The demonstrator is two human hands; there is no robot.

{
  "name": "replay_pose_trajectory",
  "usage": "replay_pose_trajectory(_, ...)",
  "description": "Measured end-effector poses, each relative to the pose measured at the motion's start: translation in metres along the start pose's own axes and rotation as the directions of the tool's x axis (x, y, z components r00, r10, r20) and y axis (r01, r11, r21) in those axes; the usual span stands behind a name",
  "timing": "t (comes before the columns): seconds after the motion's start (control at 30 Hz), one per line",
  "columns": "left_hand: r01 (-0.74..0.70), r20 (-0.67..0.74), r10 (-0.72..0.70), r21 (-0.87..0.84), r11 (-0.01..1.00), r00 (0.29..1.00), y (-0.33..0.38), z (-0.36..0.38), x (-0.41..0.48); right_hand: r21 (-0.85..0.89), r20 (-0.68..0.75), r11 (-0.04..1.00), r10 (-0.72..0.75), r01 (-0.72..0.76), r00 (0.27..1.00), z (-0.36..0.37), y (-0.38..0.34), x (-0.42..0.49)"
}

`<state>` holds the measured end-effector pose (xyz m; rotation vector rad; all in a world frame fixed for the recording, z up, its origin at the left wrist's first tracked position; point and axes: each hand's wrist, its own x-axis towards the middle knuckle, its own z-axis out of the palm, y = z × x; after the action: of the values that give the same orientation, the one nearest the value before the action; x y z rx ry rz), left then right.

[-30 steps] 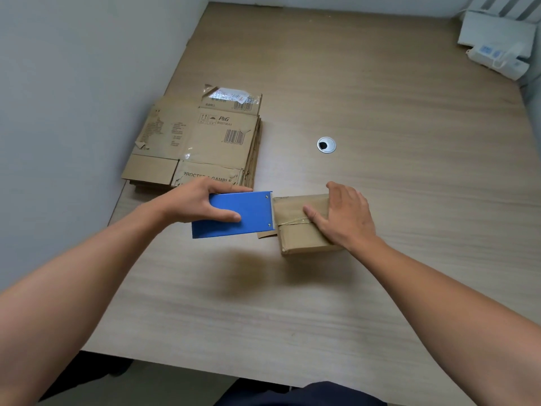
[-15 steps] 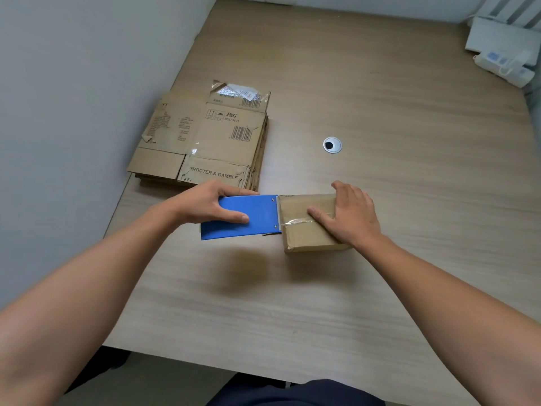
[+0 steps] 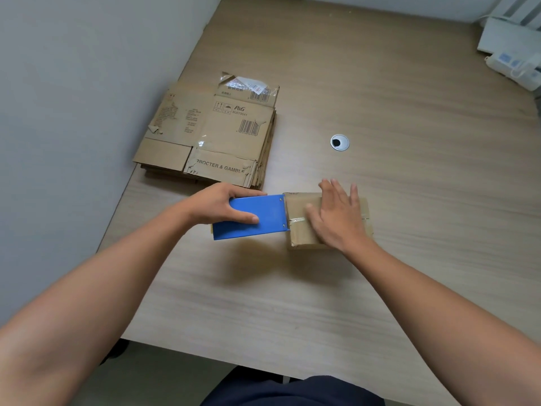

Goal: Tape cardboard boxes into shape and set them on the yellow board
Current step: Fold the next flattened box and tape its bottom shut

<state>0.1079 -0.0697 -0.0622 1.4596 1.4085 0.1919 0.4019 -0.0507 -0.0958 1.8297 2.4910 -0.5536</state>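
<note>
A small folded cardboard box [image 3: 300, 206] stands on the wooden table [image 3: 409, 112] near its middle. A strip of clear tape crosses the box's top at the left end. My left hand [image 3: 219, 205] grips a blue tape dispenser [image 3: 263, 218], whose front edge meets the left side of the box. My right hand [image 3: 336, 215] lies flat on top of the box with straight, spread fingers, slightly blurred. No yellow board is in view.
A stack of flattened cardboard boxes [image 3: 216, 133] lies at the table's left edge by the wall. A round cable grommet [image 3: 339, 142] sits behind the box. White items [image 3: 512, 60] occupy the far right corner.
My right hand has slid along the box top and its fingers have spread. The dispenser stays at the box's left side. The view has shifted slightly.
</note>
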Motion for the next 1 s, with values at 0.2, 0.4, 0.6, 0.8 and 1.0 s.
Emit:
replay_pose_trajectory(0.2, -0.027, 0.048, 0.038, -0.216, 0.976, 0.998, -0.014, -0.001, -0.014, -0.144, -0.05, 0.989, -0.023, 0.016, 0.998, 0.007, 0.0, -0.001)
replay_pose_trajectory(0.4, -0.023, 0.075, 0.045, -0.267, 0.964, 0.996, -0.023, -0.004, -0.027, -0.154, -0.038, 0.988, -0.033, 0.027, 0.999, 0.008, 0.002, 0.001)
replay_pose_trajectory(0.6, 0.013, 0.057, -0.007, -0.107, 0.994, 0.998, -0.016, -0.005, -0.025, -0.135, -0.035, 0.99, -0.045, 0.04, 0.998, 0.008, 0.003, 0.0)
replay_pose_trajectory(0.8, 0.06, -0.054, -0.058, 0.051, 0.997, 0.997, 0.0, 0.003, -0.012, -0.115, -0.042, 0.993, -0.027, 0.022, 0.999, 0.01, 0.003, 0.001)
replay_pose_trajectory(1.0, 0.098, -0.099, -0.089, 0.087, 0.991, 0.991, 0.009, 0.01, -0.006, -0.097, -0.05, 0.995, -0.014, 0.009, 0.999, 0.006, 0.0, 0.001)
